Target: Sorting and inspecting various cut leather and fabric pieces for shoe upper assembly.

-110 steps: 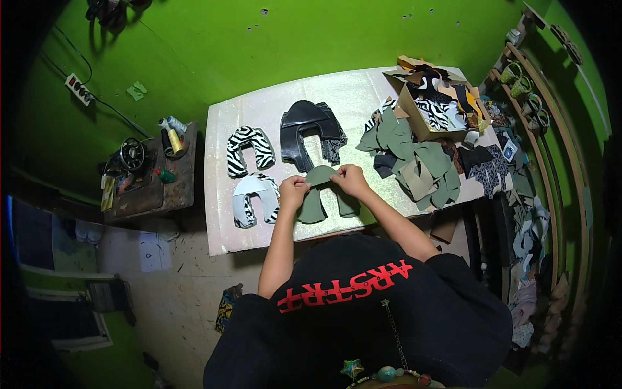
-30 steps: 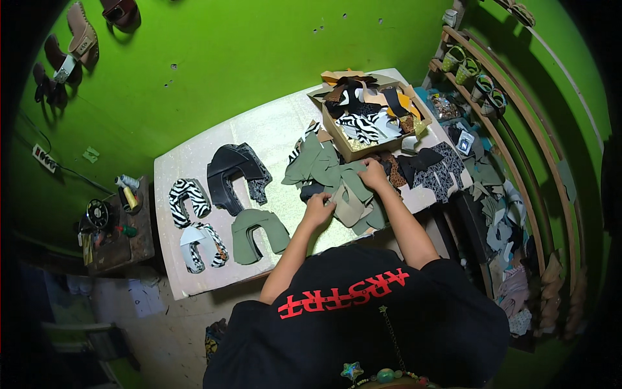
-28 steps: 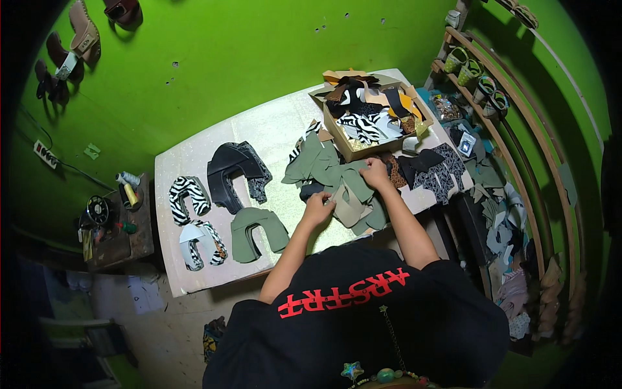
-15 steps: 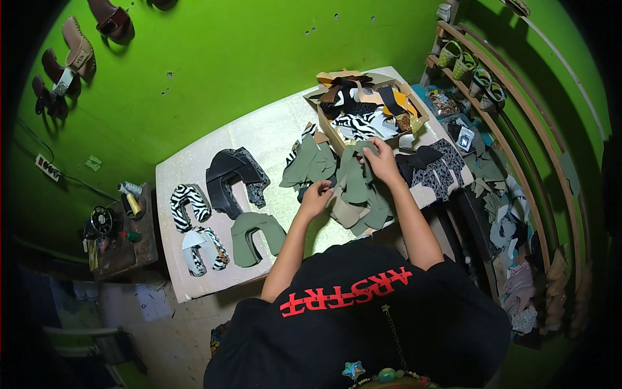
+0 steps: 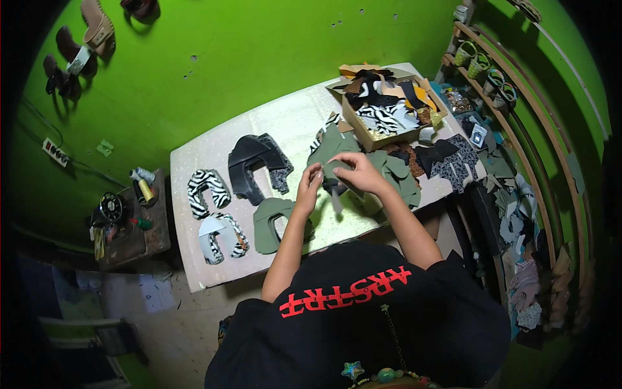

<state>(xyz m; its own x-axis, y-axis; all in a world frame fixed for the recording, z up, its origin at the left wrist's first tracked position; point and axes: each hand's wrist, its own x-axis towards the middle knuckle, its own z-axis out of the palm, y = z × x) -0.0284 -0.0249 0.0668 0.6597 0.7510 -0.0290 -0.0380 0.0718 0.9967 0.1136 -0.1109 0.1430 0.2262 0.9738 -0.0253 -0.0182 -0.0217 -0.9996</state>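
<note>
My right hand (image 5: 361, 172) pinches a curved green cut piece of material (image 5: 335, 170) above the table, thumb and fingers closed on it. At that piece's left edge, my left hand (image 5: 310, 189) is closed with its fingertips against it. A thin dark grey strip (image 5: 335, 198) hangs below the piece. Behind my hands lies a heap of green pieces (image 5: 334, 141), with zebra-striped material beside it. Another pile of green pieces (image 5: 396, 178) rests to the right of my right hand.
An open cardboard box (image 5: 369, 139) of mixed scraps stands at the back right. Black stacked pieces (image 5: 251, 162), zebra-striped pieces (image 5: 206, 188), white-topped pieces (image 5: 214, 235) and green arched pieces (image 5: 269, 223) lie left. Patterned black scraps (image 5: 453, 162) lie right, near a wooden rack (image 5: 512, 123).
My right hand has lifted from the green pile and moved left with a green piece. My left hand has come up to that piece. The view has shifted slightly.
</note>
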